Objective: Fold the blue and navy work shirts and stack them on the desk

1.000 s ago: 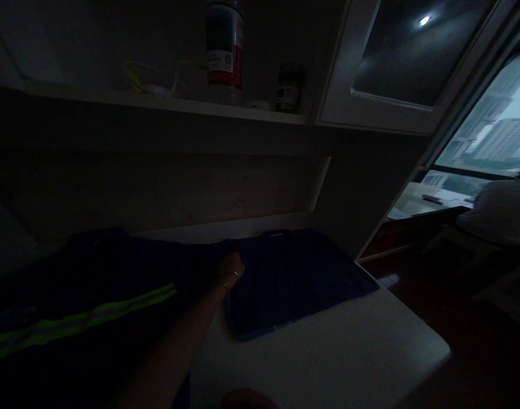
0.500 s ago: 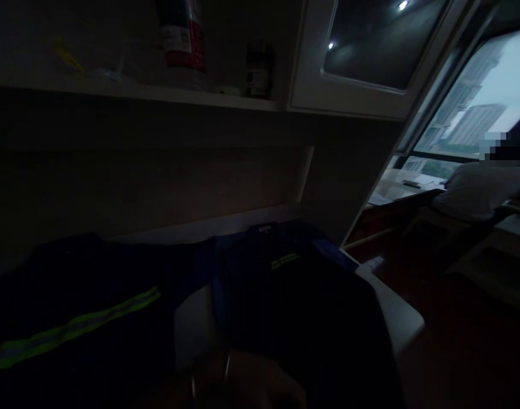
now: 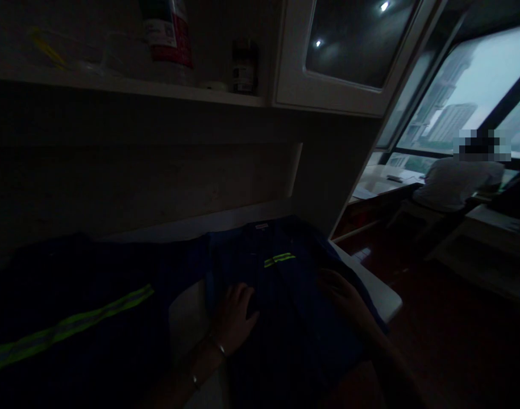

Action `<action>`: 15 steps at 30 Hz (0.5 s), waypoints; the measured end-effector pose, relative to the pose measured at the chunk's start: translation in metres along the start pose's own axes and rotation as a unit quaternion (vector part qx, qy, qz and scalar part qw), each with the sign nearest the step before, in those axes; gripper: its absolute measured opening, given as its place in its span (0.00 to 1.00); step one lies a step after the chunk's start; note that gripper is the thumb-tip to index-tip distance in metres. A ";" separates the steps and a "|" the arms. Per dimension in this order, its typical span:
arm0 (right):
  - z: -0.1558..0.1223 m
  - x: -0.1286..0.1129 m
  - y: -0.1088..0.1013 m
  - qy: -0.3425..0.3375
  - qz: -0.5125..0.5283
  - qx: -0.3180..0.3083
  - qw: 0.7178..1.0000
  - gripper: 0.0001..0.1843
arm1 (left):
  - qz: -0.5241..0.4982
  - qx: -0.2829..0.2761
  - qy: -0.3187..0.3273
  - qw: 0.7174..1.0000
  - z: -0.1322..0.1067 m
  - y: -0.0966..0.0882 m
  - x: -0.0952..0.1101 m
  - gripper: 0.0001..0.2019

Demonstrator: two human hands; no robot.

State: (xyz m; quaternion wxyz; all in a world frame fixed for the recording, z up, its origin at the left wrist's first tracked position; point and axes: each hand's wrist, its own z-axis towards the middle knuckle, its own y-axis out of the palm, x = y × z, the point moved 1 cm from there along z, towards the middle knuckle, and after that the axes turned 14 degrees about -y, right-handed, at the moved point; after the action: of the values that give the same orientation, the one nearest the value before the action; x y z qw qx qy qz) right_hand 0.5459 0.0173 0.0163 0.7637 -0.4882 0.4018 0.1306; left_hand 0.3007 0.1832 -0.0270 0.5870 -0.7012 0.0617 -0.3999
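Observation:
A dark blue work jacket (image 3: 285, 307) with a short yellow-green reflective strip on its chest lies spread on a white table (image 3: 379, 284). My left hand (image 3: 236, 312), with bangles at the wrist, rests on the jacket's left side, its fingers a little bent and the thumb apart. On the right side of the same jacket my right hand (image 3: 342, 292) lies with fingers stretched out over the cloth. A second dark blue garment (image 3: 84, 278) with a long reflective band (image 3: 72, 324) is spread to the left. Deep shadow hides the lower folds.
Above the table runs a shelf (image 3: 127, 85) holding a large red-labelled bottle (image 3: 170, 37) and a small dark jar (image 3: 244, 68). A cabinet door (image 3: 332, 91) is at its right. Further right a person (image 3: 447, 182) sits by the window.
Both hands now rest on the jacket; earlier one blurred hand showed low in the frame. The jacket's dark lower part has come down flatter. The view has swung slightly right.

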 end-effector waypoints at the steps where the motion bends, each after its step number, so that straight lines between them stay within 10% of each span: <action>1: 0.020 0.013 0.003 -0.010 -0.096 0.002 0.995 0.29 | 0.043 0.032 -0.011 0.999 0.008 0.003 -0.005 0.22; 8: 0.074 0.079 0.019 0.018 -0.422 -0.095 0.901 0.21 | 0.011 0.065 -0.126 0.990 0.039 0.006 -0.037 0.14; 15: 0.104 0.096 -0.028 0.100 -0.298 0.097 0.944 0.28 | -0.142 0.146 -0.286 0.936 0.024 -0.065 -0.053 0.17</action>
State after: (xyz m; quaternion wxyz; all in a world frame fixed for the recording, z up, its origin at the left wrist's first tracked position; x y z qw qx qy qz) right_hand 0.6753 0.0733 -0.0162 0.7672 -0.5199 0.3230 -0.1916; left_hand 0.2556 0.2513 0.0044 0.6127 -0.6940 -0.2686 -0.2662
